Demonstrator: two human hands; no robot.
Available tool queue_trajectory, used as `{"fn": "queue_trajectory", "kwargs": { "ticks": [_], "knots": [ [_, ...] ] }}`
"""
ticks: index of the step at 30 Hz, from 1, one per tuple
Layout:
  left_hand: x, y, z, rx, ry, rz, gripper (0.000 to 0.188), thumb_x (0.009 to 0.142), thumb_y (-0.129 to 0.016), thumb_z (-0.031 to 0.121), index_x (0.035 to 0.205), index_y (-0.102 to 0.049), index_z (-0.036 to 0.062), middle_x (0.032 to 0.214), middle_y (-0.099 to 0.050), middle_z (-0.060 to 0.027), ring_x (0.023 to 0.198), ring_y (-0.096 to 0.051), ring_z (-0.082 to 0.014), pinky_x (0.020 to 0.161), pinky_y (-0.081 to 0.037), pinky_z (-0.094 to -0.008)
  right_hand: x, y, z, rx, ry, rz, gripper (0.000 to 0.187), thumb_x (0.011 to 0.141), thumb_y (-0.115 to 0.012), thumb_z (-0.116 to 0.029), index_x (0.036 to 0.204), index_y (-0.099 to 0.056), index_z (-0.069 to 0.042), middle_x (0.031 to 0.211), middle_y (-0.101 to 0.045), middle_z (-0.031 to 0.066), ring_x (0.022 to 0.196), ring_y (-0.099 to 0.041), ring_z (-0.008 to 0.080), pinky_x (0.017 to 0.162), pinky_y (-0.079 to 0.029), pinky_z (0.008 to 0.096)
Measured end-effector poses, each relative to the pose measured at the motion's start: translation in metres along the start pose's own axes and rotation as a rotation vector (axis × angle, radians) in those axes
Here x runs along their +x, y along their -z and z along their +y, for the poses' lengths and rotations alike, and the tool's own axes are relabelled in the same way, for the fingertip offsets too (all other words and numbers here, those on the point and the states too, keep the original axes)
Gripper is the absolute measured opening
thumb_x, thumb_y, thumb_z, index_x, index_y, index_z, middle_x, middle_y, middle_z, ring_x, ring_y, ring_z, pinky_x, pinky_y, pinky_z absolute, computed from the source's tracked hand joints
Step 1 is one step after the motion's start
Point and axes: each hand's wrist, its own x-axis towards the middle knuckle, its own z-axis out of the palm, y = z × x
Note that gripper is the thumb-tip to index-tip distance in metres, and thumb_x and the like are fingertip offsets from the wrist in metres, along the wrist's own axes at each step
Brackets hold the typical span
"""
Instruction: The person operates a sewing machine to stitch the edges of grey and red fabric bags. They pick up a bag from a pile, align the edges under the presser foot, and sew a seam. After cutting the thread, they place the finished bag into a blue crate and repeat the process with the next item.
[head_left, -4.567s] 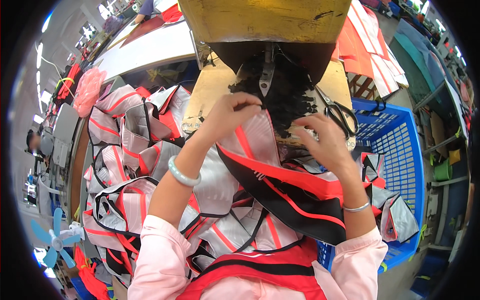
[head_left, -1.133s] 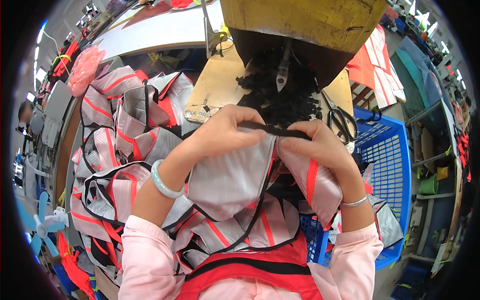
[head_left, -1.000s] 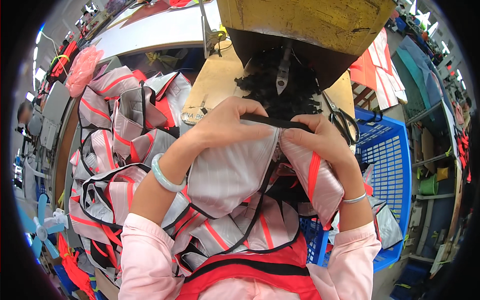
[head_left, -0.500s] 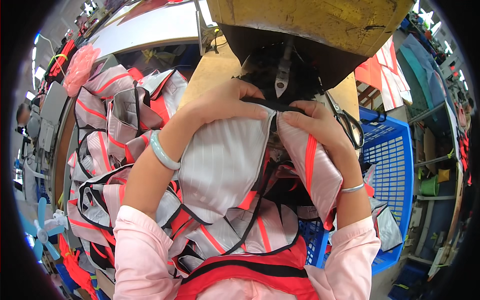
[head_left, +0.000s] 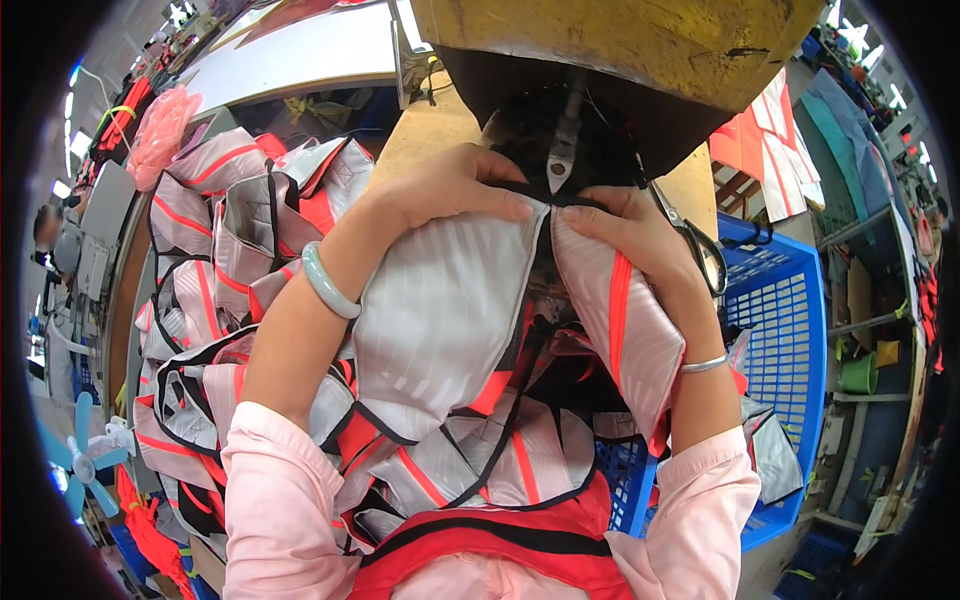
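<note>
A silver-grey garment piece (head_left: pixel 440 320) with black binding and red stripes hangs from my two hands. My left hand (head_left: pixel 465 190) pinches its black top edge between thumb and fingers. On the other side of a narrow black strip, my right hand (head_left: pixel 625 225) grips the same edge, where a red-striped panel (head_left: pixel 610 310) hangs down. The edge lies right at the tip of a pointed metal arm (head_left: pixel 563 160) with a hole in it. That arm comes down from a worn yellow machine head (head_left: pixel 620 50). Whether the tip touches the cloth I cannot tell.
Similar grey and red pieces (head_left: pixel 215 290) are heaped at the left and below my hands. Black-handled scissors (head_left: pixel 700 245) lie just right of my right hand. A blue plastic basket (head_left: pixel 790 350) with more pieces stands at the right. The wooden tabletop (head_left: pixel 425 140) runs beneath the machine.
Both hands have shifted slightly away from me, bringing the black edge up to the metal tip. The grip on the garment piece stays the same.
</note>
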Motion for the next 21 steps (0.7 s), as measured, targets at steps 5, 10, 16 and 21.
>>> {"fn": "queue_trajectory", "kwargs": {
  "ticks": [5,10,16,21],
  "knots": [
    [0.0,0.002,-0.005,-0.06,0.021,-0.008,0.037,0.079,-0.077,0.02,0.107,-0.067,-0.0017,0.091,-0.068,-0.0006,0.082,-0.059,-0.0066,0.075,-0.046,-0.0211,-0.002,-0.001,-0.006,0.028,-0.012,-0.033,0.048,0.081,-0.068,-0.029,0.107,-0.063,0.01,0.091,-0.068,0.0123,0.082,-0.061,0.0148,0.076,-0.049,0.0281],
    [0.004,0.007,-0.003,-0.065,-0.007,-0.02,0.034,0.079,-0.076,0.019,0.105,-0.068,-0.0012,0.092,-0.068,-0.0006,0.082,-0.059,-0.0066,0.076,-0.046,-0.0218,0.003,0.0,-0.007,-0.043,0.001,0.027,0.046,0.081,-0.069,-0.029,0.106,-0.065,0.009,0.091,-0.068,0.0108,0.083,-0.061,0.0137,0.076,-0.048,0.0269],
    [0.011,0.022,-0.019,-0.073,-0.03,0.101,0.042,0.078,-0.076,0.023,0.11,-0.066,-0.0022,0.094,-0.069,-0.005,0.087,-0.061,-0.0107,0.079,-0.047,-0.0239,0.002,0.011,-0.01,-0.006,0.006,0.116,0.04,0.081,-0.07,-0.025,0.106,-0.066,0.006,0.096,-0.068,0.0099,0.087,-0.06,0.0141,0.078,-0.048,0.0276],
    [-0.028,0.02,-0.027,-0.012,0.044,0.01,0.042,0.08,-0.076,0.025,0.111,-0.065,-0.0015,0.096,-0.068,-0.0038,0.086,-0.059,-0.0091,0.079,-0.047,-0.0244,-0.067,0.066,-0.015,-0.408,0.103,0.209,0.034,0.079,-0.071,-0.02,0.104,-0.067,0.002,0.095,-0.066,0.0097,0.09,-0.059,0.0137,0.081,-0.046,0.0283]
  ]
}}
